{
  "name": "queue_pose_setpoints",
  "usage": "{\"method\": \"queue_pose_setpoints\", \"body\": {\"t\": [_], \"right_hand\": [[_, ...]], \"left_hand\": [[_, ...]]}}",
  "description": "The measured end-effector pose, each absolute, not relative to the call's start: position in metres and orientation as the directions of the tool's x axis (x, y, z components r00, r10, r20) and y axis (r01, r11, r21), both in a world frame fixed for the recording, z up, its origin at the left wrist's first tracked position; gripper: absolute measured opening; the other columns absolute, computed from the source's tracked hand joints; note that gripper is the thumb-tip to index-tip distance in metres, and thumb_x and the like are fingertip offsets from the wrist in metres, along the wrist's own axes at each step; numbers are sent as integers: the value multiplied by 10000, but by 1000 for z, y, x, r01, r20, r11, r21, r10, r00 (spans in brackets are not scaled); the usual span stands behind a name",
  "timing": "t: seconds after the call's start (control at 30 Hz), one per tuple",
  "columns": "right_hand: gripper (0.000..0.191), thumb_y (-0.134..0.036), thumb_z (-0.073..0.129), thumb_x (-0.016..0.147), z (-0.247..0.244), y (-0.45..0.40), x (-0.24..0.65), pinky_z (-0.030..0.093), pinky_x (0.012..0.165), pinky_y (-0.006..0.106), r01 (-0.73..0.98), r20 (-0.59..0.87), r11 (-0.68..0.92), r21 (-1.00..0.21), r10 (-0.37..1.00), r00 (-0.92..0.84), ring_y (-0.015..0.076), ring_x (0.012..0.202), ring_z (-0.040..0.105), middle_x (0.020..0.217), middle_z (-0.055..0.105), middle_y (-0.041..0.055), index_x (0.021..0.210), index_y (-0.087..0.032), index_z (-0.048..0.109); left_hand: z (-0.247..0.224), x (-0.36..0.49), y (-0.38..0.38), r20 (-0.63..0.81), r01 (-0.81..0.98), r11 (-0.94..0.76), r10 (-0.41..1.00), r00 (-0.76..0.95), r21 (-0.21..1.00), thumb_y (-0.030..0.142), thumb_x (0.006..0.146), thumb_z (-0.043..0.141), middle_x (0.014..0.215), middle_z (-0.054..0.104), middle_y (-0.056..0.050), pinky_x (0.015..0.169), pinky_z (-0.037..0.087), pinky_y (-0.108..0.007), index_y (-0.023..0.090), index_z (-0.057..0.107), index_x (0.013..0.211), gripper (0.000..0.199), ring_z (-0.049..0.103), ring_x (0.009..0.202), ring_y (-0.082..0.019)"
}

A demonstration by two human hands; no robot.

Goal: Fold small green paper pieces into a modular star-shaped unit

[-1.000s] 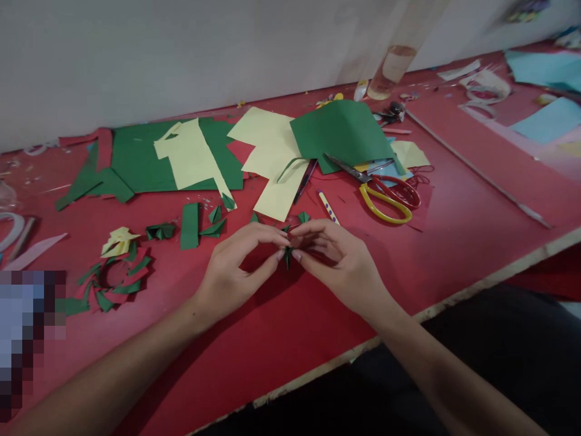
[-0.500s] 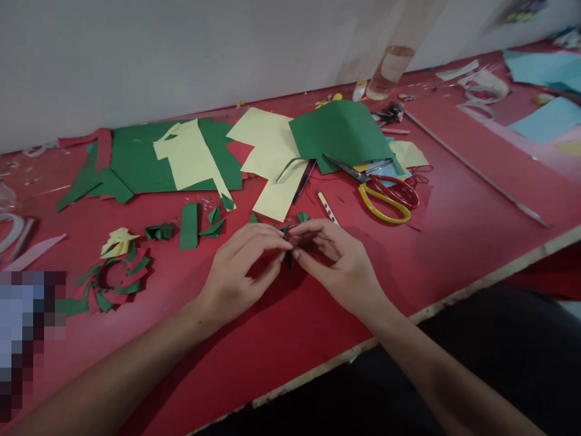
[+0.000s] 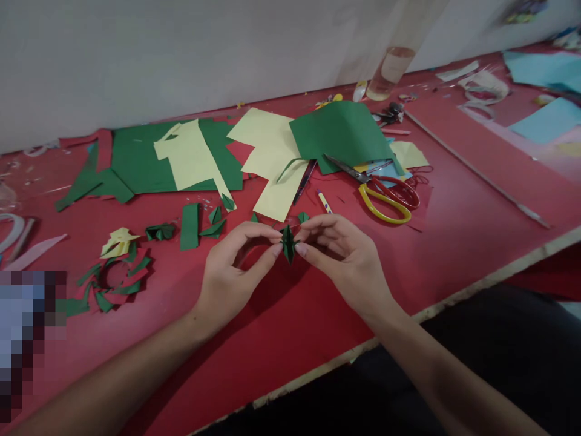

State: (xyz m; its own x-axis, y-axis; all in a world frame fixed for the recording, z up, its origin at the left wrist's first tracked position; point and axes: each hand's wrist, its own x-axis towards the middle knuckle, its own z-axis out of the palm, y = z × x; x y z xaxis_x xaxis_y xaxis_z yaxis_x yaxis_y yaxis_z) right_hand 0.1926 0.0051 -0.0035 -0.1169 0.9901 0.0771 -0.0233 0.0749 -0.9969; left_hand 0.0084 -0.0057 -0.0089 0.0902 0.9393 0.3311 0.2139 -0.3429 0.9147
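Between my two hands is a small folded green paper piece [image 3: 288, 244], its pointed ends up and down and a dark crease along its middle. My left hand [image 3: 240, 266] pinches its left side between thumb and fingers. On the opposite side, the thumb and fingers of my right hand [image 3: 347, 260] pinch it as well. Just beyond my fingertips lies another small green folded piece [image 3: 303, 217]. A green paper strip [image 3: 189, 226] and several folded green bits [image 3: 213, 229] rest left of my left hand.
Scissors [image 3: 381, 194] with red and yellow handles lie beyond my right hand. Green sheets [image 3: 340, 133] and cut cream paper [image 3: 267, 145] spread along the wall. A red-and-green paper ring [image 3: 97, 287] sits at left. A bottle [image 3: 390, 72] stands behind. The table's front edge [image 3: 313, 376] runs diagonally.
My hands have drawn slightly apart at the fingertips, and the green folded piece, mostly covered before, now shows upright between them. The things on the table stay put.
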Motion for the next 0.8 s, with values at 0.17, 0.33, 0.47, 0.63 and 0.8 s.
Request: {"method": "queue_pose_setpoints", "body": {"t": [0.17,0.33,0.47,0.63,0.8], "right_hand": [[176,-144,758,835,-5,5,193,630,814,261,-14,83,81,-997,988,-132,142,863,733,898,742,3,959,-232,668],[169,-166,746,857,-8,3,193,633,852,299,21,106,110,-994,985,-136,165,900,738,929,740,19,996,-232,676],[178,-178,754,852,-8,2,193,637,863,311,22,119,123,-992,983,-140,171,909,741,932,745,20,999,-234,672],[182,-147,754,844,-6,2,193,640,848,302,4,121,122,-993,984,-133,165,895,743,914,751,14,978,-234,667],[169,-133,762,843,-6,2,192,635,834,275,0,129,130,-992,984,-125,148,881,738,904,748,0,944,-238,677]], "left_hand": [[-3,8,-4,273,142,-291,953,130,946,87,882,686,987,714,-24,890,595,-238,205,686,996,164,692,954,-134],[-1,7,-2,205,140,-223,970,129,965,123,857,730,951,734,-27,864,619,-254,198,693,962,134,716,905,-144],[-1,6,0,153,135,-168,982,109,977,175,835,779,920,751,-27,842,640,-278,205,703,949,141,735,874,-159],[-2,5,-1,142,120,-155,984,108,981,164,830,790,900,763,-13,829,645,-283,223,715,918,129,743,860,-162],[-4,5,-2,185,189,-200,979,90,961,157,848,769,956,751,-14,923,594,-320,233,727,915,109,713,963,-178]]}}
